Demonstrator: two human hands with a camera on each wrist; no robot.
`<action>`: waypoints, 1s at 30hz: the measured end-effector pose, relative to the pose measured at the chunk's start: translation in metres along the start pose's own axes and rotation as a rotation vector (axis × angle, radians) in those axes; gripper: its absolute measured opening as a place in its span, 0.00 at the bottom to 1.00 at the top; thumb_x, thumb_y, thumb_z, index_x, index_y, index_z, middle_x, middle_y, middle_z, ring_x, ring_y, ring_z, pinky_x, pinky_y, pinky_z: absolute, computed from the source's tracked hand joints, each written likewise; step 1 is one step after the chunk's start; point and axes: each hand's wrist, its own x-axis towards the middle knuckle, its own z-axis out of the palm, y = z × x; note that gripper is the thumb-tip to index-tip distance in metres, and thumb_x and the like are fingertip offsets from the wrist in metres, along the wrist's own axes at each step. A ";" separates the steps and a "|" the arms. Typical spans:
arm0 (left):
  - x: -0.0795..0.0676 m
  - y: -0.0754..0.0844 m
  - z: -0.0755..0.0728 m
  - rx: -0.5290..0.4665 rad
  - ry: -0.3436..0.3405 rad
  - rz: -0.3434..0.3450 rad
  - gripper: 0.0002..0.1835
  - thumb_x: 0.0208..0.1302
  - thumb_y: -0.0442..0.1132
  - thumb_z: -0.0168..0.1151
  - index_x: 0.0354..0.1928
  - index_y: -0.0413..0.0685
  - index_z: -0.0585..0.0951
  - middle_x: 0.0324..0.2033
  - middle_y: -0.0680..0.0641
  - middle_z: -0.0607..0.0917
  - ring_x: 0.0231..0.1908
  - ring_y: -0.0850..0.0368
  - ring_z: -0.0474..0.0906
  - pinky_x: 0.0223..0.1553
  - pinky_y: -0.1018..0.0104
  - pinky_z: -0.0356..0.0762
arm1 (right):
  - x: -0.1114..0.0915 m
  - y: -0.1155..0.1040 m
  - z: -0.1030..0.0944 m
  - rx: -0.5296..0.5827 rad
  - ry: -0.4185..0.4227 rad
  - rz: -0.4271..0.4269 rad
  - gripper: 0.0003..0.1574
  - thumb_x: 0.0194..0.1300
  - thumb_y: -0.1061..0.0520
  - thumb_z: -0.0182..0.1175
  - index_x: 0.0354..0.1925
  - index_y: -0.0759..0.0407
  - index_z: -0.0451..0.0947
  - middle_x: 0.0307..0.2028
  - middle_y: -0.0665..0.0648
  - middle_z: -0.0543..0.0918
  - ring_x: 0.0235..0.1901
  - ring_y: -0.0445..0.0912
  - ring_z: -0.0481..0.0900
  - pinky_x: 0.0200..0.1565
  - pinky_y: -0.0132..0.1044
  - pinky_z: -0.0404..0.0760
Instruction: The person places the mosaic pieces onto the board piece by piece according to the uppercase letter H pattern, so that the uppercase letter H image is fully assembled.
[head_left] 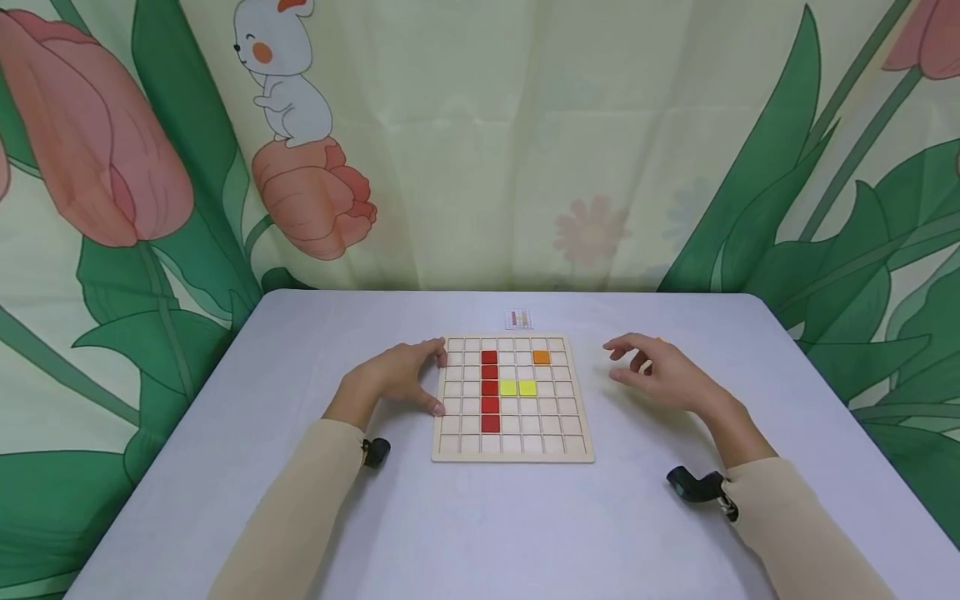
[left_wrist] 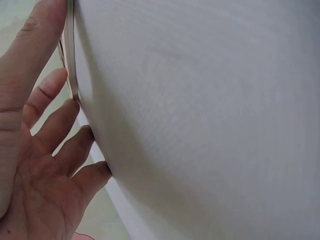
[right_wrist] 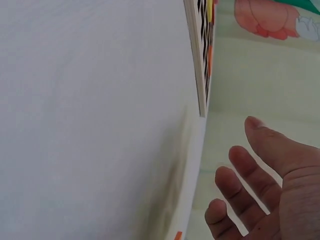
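A pale wooden grid board (head_left: 512,458) lies flat on the table. Several red tiles (head_left: 490,389) run down its third column, two yellow tiles (head_left: 517,387) sit side by side to their right, and one orange tile (head_left: 541,357) fills a cell near the upper right. My left hand (head_left: 395,375) touches the board's left edge, its thumb and fingers spread apart. To the right of the board, my right hand (head_left: 663,372) hovers with loosely bent fingers and nothing visible in them. Part of another orange piece (right_wrist: 178,235) shows on the table near that hand, mostly hidden in the head view.
A small printed card (head_left: 518,319) with a coloured grid pattern lies just beyond the board. The white table (head_left: 225,500) ends at a hanging cloth backdrop (head_left: 487,167) with flowers and a rabbit. Black wrist cameras sit at both cuffs.
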 end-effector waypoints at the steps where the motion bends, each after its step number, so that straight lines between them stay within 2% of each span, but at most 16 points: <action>1: 0.000 0.000 0.000 0.002 0.001 0.004 0.40 0.36 0.61 0.87 0.50 0.65 0.73 0.72 0.49 0.70 0.58 0.52 0.71 0.64 0.51 0.71 | -0.002 0.002 -0.002 -0.008 0.000 0.006 0.24 0.70 0.54 0.68 0.61 0.56 0.77 0.49 0.58 0.84 0.41 0.46 0.79 0.42 0.36 0.78; 7: 0.000 0.001 -0.001 0.003 -0.005 -0.007 0.40 0.35 0.60 0.87 0.49 0.65 0.73 0.74 0.49 0.68 0.58 0.51 0.71 0.65 0.50 0.70 | -0.019 0.012 -0.011 -0.027 0.005 0.021 0.25 0.69 0.54 0.69 0.61 0.57 0.77 0.48 0.59 0.84 0.39 0.45 0.79 0.40 0.34 0.78; 12: -0.001 0.002 -0.002 0.001 -0.005 -0.020 0.40 0.35 0.60 0.87 0.50 0.65 0.73 0.76 0.50 0.66 0.60 0.51 0.70 0.65 0.49 0.71 | -0.031 0.020 -0.018 -0.016 0.049 0.009 0.24 0.68 0.57 0.70 0.60 0.58 0.78 0.47 0.59 0.83 0.37 0.43 0.79 0.39 0.33 0.78; 19: -0.001 0.000 -0.002 -0.001 -0.005 -0.012 0.40 0.35 0.60 0.87 0.50 0.65 0.72 0.72 0.50 0.70 0.58 0.51 0.71 0.63 0.51 0.71 | -0.045 0.036 -0.031 -0.039 0.078 0.015 0.24 0.67 0.56 0.70 0.59 0.57 0.79 0.45 0.58 0.83 0.38 0.40 0.78 0.36 0.32 0.78; 26: 0.002 0.001 0.001 -0.010 -0.007 -0.013 0.41 0.34 0.61 0.87 0.51 0.65 0.73 0.75 0.50 0.67 0.62 0.52 0.70 0.67 0.50 0.69 | -0.063 0.052 -0.052 -0.076 0.114 0.111 0.27 0.66 0.54 0.71 0.61 0.57 0.77 0.49 0.61 0.83 0.37 0.37 0.76 0.33 0.32 0.79; 30: 0.002 0.002 -0.001 0.006 -0.008 -0.025 0.41 0.35 0.60 0.87 0.51 0.65 0.73 0.74 0.50 0.68 0.60 0.52 0.70 0.66 0.50 0.69 | -0.069 0.061 -0.057 -0.110 0.120 0.115 0.26 0.67 0.54 0.71 0.60 0.57 0.78 0.49 0.61 0.83 0.37 0.34 0.75 0.37 0.29 0.78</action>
